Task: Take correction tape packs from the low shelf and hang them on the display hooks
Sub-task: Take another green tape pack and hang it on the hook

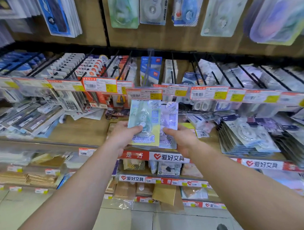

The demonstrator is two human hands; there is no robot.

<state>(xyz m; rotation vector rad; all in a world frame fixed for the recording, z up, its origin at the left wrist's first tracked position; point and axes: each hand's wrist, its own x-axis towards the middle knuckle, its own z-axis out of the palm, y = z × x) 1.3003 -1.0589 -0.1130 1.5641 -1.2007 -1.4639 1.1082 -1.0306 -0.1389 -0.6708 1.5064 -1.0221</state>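
Note:
I hold a small fan of correction tape packs in front of the shelf. My left hand [123, 135] grips the green-and-yellow pack [145, 122] at its lower left, thumb across its front. My right hand [181, 139] grips the purple pack [170, 119] that lies behind and to the right of the green one. More correction tape packs [123, 10] hang on the display hooks along the top wall. A stack of similar packs [245, 136] lies on the low shelf to the right.
A row of black hooks [216, 72] with price tags [143, 94] runs across the middle, loaded with pens and stationery. Pen packs [24, 119] lie on the wooden shelf at left. Lower shelves hold envelopes [41, 177]. Tiled floor lies below.

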